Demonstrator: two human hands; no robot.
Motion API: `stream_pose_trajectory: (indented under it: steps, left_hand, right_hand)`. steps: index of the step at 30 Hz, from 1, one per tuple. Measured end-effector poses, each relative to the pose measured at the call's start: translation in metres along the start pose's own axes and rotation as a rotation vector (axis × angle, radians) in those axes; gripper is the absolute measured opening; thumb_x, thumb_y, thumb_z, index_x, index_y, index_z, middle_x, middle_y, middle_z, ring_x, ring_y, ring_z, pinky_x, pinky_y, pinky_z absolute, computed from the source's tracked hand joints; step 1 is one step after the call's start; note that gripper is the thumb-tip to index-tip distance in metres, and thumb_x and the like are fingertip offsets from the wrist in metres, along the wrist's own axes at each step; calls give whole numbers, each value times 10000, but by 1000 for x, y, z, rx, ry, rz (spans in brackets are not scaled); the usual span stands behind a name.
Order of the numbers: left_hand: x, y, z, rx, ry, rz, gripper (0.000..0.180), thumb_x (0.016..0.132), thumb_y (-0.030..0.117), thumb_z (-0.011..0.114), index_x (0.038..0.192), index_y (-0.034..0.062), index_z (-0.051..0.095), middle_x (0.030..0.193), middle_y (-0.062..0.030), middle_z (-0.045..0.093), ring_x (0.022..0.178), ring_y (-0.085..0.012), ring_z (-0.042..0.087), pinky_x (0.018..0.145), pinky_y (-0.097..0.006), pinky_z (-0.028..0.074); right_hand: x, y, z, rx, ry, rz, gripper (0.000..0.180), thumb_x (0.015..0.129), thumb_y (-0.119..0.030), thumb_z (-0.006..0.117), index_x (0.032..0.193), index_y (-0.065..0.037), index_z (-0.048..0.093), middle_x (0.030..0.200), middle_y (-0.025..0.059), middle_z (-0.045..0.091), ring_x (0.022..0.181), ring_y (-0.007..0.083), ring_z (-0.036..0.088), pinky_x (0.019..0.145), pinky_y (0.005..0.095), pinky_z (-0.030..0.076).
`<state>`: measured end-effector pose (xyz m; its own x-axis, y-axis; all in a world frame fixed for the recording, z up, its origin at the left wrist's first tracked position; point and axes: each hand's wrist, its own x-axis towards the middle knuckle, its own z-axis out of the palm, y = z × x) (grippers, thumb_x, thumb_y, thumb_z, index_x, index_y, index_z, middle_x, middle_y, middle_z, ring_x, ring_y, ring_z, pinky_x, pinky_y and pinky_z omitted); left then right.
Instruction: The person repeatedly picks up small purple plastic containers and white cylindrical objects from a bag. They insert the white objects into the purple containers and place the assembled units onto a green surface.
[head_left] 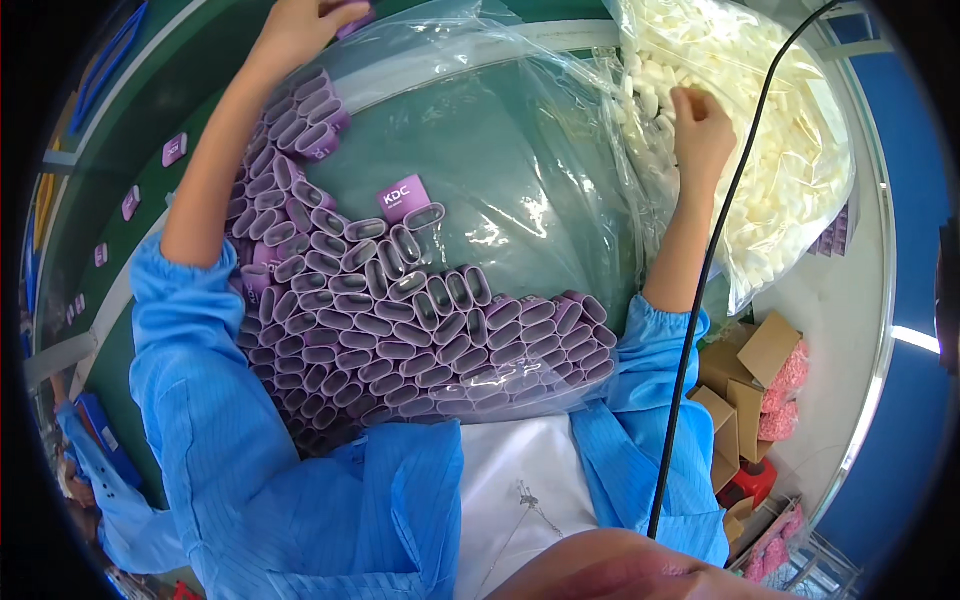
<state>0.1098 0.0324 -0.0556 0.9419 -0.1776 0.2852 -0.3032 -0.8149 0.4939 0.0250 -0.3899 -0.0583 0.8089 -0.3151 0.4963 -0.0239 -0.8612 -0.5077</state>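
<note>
From up here I see my left hand at the far edge of the green table, fingers curled round a small purple rectangular sleeve; most of that piece is hidden in the grip and cut by the frame's top, so I can't tell its long axis. My right hand sits on the clear plastic bag of small white plastic parts at the table's right side, fingers bent and pressed together at the tips, pinching something white, though I can't make out what.

Between my forearms lies a heap of purple oval-mouthed plastic sleeves, spread from the near edge up along my left arm, and the clear plastic sheet over the middle blurs the farther ones. Most stand on end with their open mouths upward; one purple sleeve with a white print lies flat near the centre, its long axis running toward the far left. A few stray purple pieces lie flat on the left side, too small to read. A black cable crosses the right forearm. Open cardboard boxes of pink pieces sit low right, partly cut off.
</note>
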Motion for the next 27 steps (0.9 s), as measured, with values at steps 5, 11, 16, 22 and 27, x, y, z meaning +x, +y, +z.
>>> stream_pose_trajectory:
  steps: [5, 11, 16, 22, 27]
  left_hand:
    - [-4, -53, 9, 494, -71, -14, 396, 851, 254, 628, 1219, 113, 600, 1132, -158, 615, 1068, -312, 558, 921, -375, 431]
    - [-74, 99, -6, 78, -218, 473, 285, 766, 208, 683, 982, 39, 603, 989, -141, 554, 1020, -319, 499, 883, -397, 426]
    - [-84, 114, 8, 7, -884, 164, 397, 662, 111, 757, 1012, 11, 600, 906, -121, 555, 858, -297, 555, 761, -387, 448]
    - [-73, 102, 22, -300, -531, 321, 239, 727, 65, 727, 934, 10, 620, 857, -56, 593, 810, -181, 594, 718, -324, 469]
    - [-65, 108, 42, -1119, -375, -84, 238, 833, 68, 676, 1046, 4, 591, 1078, -94, 613, 964, -168, 622, 830, -281, 523]
  right_hand:
    - [0, 4, 31, -222, -150, -108, 199, 761, -182, 698, 874, -20, 673, 791, 150, 670, 733, 303, 645, 679, 384, 495]
    - [-6, 6, 23, -114, -10, -202, 190, 780, -155, 683, 914, -19, 683, 828, 144, 651, 720, 278, 627, 656, 369, 493]
    - [-17, -30, 22, 247, -6, -281, 179, 812, -115, 669, 977, -50, 693, 859, 105, 626, 669, 185, 600, 619, 292, 485]
    - [-47, -71, 24, 689, -178, -292, 198, 811, -46, 678, 1009, -36, 676, 881, 76, 627, 695, 119, 583, 642, 241, 474]
    - [-71, -99, 25, 1053, -367, -96, 128, 823, 10, 660, 940, 46, 626, 927, 85, 630, 809, 108, 598, 738, 238, 491]
